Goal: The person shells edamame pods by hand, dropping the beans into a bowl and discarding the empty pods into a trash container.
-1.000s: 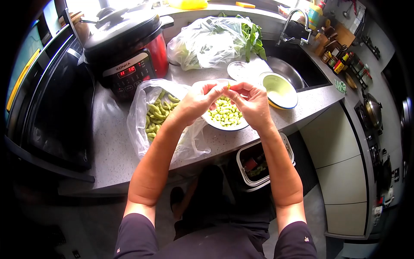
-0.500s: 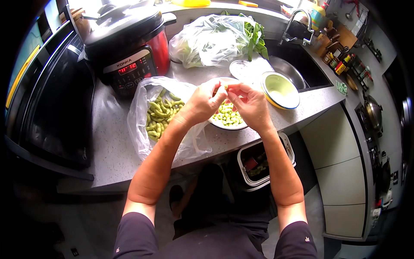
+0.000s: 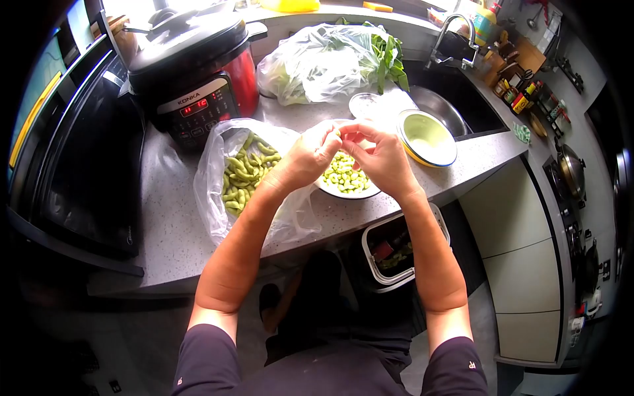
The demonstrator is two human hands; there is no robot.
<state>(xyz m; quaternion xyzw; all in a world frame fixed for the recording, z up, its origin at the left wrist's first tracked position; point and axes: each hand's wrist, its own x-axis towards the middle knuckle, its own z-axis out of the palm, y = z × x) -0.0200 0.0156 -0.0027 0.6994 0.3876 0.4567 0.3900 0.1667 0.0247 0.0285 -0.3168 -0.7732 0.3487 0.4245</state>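
My left hand [image 3: 305, 157] and my right hand [image 3: 383, 158] meet fingertip to fingertip, both pinching a small green edamame pod [image 3: 337, 132] that the fingers mostly cover. Directly beneath them is a white bowl [image 3: 349, 197] holding many shelled green beans [image 3: 345, 177]; my hands hide part of its far side. Left of the bowl, an open clear plastic bag [image 3: 210, 191] contains a pile of whole edamame pods [image 3: 244, 175], close to my left wrist.
A red and black electric cooker [image 3: 198, 79] and a bag of leafy greens [image 3: 317, 66] stand behind. Empty nested bowls [image 3: 428, 140] sit right, near the sink [image 3: 441, 109]. Below the counter edge is an open bin [image 3: 370, 264] with scraps inside. A black oven-like appliance [image 3: 86, 158] is at left.
The pinched fingertips have shifted very slightly, with the pod still between them. The whole view has moved a little; bag, bowl and bin stay in place.
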